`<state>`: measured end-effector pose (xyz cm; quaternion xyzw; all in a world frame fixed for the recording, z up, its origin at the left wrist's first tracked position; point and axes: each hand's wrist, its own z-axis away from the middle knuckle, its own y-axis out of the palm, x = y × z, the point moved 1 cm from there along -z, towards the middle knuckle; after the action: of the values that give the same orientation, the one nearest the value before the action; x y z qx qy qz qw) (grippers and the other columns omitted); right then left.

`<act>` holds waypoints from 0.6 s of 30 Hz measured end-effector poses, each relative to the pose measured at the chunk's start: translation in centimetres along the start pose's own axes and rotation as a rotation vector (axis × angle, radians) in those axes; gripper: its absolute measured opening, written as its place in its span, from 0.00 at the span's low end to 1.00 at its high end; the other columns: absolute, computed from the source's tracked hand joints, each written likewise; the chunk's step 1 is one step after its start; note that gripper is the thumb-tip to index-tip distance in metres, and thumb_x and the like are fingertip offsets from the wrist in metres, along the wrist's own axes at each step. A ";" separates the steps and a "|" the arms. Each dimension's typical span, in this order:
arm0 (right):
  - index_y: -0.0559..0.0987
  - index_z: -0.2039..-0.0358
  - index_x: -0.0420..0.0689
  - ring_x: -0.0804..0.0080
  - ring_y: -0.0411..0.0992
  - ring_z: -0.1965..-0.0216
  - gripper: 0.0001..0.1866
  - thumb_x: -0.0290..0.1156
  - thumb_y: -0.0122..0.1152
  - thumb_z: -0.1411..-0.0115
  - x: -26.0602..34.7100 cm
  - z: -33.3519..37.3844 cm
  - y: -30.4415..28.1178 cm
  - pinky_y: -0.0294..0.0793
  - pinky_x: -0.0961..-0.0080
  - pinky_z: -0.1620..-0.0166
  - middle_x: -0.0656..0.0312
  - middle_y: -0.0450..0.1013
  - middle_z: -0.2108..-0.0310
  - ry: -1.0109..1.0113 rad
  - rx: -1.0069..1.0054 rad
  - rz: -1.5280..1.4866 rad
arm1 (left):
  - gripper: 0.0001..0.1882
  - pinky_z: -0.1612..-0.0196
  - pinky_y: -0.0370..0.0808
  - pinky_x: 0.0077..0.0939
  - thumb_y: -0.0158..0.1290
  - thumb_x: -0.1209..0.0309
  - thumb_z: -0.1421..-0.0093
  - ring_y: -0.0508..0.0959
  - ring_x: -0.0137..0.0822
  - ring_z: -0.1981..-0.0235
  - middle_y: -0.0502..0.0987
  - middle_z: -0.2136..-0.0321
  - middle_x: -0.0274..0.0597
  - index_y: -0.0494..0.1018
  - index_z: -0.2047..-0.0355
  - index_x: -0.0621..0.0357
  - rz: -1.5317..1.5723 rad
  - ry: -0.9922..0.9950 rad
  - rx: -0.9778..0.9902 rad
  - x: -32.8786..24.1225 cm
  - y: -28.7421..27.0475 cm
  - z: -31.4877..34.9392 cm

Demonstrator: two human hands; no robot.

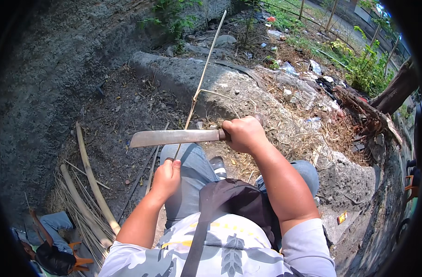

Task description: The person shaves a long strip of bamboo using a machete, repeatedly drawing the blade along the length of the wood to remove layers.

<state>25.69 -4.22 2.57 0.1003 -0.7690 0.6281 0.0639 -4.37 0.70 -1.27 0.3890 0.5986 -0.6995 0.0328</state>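
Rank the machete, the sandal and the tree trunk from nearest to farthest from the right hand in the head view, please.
1. Machete: gripped in the right hand.
2. Sandal: below it, slightly left.
3. Tree trunk: well off to the upper right.

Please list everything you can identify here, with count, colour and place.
Thin stick: one, tan, centre
Machete: one, grey blade, across stick
Thick poles: two, tan, left ground
Thin strips: many, tan, beside poles
Wall: one, grey, upper left
Ledge: one, grey, behind stick
Plants: several, green, top
Litter: many pieces, mixed, upper right
Tree trunk: one, brown, right
Packet: one, yellow, lower right
Co-worker: one, dark top, lower left, by orange seat
Bag: one, dark, lap
Shirt: one, patterned white, bottom
Jeans: one pair, blue, lower centre
Left hand: one, bare, gripping stick
Right hand: one, bare, gripping machete
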 end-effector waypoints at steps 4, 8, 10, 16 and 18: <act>0.81 0.69 0.49 0.54 0.81 0.67 0.05 0.33 0.64 0.48 -1.8 -0.1 1.3 0.79 0.56 0.60 0.56 0.80 0.73 0.186 0.093 0.044 | 0.20 0.69 0.71 0.55 0.43 0.58 0.26 0.77 0.66 0.73 0.76 0.78 0.61 0.71 0.67 0.62 0.008 0.015 0.050 -0.2 0.0 0.1; 0.81 0.63 0.50 0.55 0.81 0.61 0.10 0.33 0.63 0.47 -4.0 0.4 1.6 0.79 0.57 0.58 0.55 0.81 0.66 0.464 0.143 0.019 | 0.20 0.70 0.71 0.57 0.43 0.58 0.26 0.77 0.67 0.73 0.76 0.78 0.62 0.71 0.68 0.62 -0.042 0.094 0.062 -0.1 1.1 -1.1; 0.81 0.64 0.50 0.55 0.81 0.61 0.09 0.33 0.63 0.47 -3.6 0.1 2.3 0.79 0.56 0.58 0.55 0.81 0.66 0.434 0.104 0.038 | 0.20 0.69 0.71 0.57 0.43 0.58 0.26 0.77 0.67 0.72 0.77 0.77 0.63 0.71 0.68 0.62 -0.060 0.051 0.097 0.0 1.0 -1.4; 0.81 0.71 0.49 0.55 0.81 0.66 0.04 0.33 0.61 0.47 -0.7 -0.8 1.8 0.78 0.57 0.63 0.57 0.80 0.74 0.059 0.100 0.038 | 0.19 0.68 0.72 0.57 0.43 0.58 0.27 0.77 0.67 0.71 0.77 0.76 0.63 0.72 0.67 0.62 -0.024 0.064 0.040 -0.2 0.4 -0.9; 0.81 0.72 0.49 0.55 0.81 0.67 0.04 0.33 0.62 0.49 -2.6 -1.1 1.3 0.77 0.57 0.62 0.57 0.80 0.74 -0.033 0.041 0.113 | 0.18 0.67 0.73 0.55 0.44 0.59 0.27 0.78 0.66 0.70 0.78 0.75 0.62 0.73 0.65 0.62 -0.040 0.045 0.109 -0.3 0.0 -0.7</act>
<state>27.85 -2.67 0.94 0.0683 -0.7615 0.6445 0.0133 -3.78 1.18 -1.12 0.3936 0.5681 -0.7226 -0.0159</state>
